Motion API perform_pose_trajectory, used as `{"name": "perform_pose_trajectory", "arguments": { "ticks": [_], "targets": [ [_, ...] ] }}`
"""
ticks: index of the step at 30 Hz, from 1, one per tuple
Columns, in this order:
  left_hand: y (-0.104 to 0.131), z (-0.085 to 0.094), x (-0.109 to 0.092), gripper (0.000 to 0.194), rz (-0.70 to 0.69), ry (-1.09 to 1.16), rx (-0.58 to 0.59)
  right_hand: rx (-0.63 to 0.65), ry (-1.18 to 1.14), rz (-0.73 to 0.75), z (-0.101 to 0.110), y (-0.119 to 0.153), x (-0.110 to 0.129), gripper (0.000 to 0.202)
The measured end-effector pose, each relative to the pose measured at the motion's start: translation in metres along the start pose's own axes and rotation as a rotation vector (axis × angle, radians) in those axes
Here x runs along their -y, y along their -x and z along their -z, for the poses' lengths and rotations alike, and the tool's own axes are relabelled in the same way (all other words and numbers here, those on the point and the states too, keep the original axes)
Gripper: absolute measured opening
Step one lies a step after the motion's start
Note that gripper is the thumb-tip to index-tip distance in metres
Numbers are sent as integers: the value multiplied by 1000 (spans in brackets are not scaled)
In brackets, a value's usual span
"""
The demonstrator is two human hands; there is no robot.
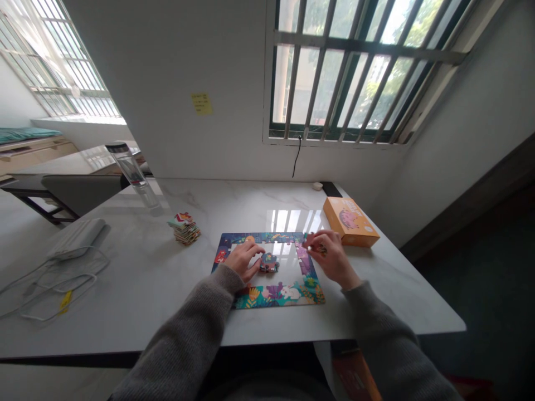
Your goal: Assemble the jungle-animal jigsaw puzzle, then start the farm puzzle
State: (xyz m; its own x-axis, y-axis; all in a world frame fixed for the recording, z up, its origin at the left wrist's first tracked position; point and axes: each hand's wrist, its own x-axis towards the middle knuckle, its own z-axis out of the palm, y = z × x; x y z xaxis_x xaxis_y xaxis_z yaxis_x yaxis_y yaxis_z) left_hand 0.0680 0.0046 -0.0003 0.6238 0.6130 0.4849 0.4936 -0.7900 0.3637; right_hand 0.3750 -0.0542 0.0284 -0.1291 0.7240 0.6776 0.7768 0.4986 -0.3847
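A colourful jigsaw border (288,292) lies on the white table, its pieces joined around a bare middle. Inside that frame sits a small pile of puzzle pieces (270,263). My left hand (242,259) rests over the border's left side with fingers apart, the fingertips beside the pile; I cannot tell whether they touch it. At the upper right corner, my right hand (331,255) pinches a puzzle piece (310,240) just at the border. Something patterned shows under its curled fingers, partly hidden.
A stack of puzzle pieces (184,229) stands left of the border. An orange box (351,220) lies at the right, near a dark flat object (332,189). A clear bottle (127,164) stands at the back left; a white device (79,239) with cables (62,287) lies at the left.
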Motion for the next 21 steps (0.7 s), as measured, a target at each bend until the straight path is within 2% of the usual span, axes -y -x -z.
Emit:
{"name": "perform_pose_trajectory", "arguments": {
  "ticks": [3,5,9,13,16,18,21],
  "targets": [
    [1,2,0,28,14,29,63,261,-109,84,-27,-8,37,12],
    [2,1,1,35,18,49,111,364,-154,107,-42,-13,52,15],
    [3,-4,5,41,30,32,220,467,-170,104,-60,-17,54,17],
    [3,-9,6,49,104,18,246,568,-194,69,-66,-10,47,28],
    [2,-11,5,61,103,21,264,589,-187,87,-66,-6,48,31],
    [1,-11,5,60,89,13,287,572,-186,123,-64,-5,49,28],
    [0,-11,6,49,89,2,304,437,-140,157,-49,-7,43,21]
  ]
}}
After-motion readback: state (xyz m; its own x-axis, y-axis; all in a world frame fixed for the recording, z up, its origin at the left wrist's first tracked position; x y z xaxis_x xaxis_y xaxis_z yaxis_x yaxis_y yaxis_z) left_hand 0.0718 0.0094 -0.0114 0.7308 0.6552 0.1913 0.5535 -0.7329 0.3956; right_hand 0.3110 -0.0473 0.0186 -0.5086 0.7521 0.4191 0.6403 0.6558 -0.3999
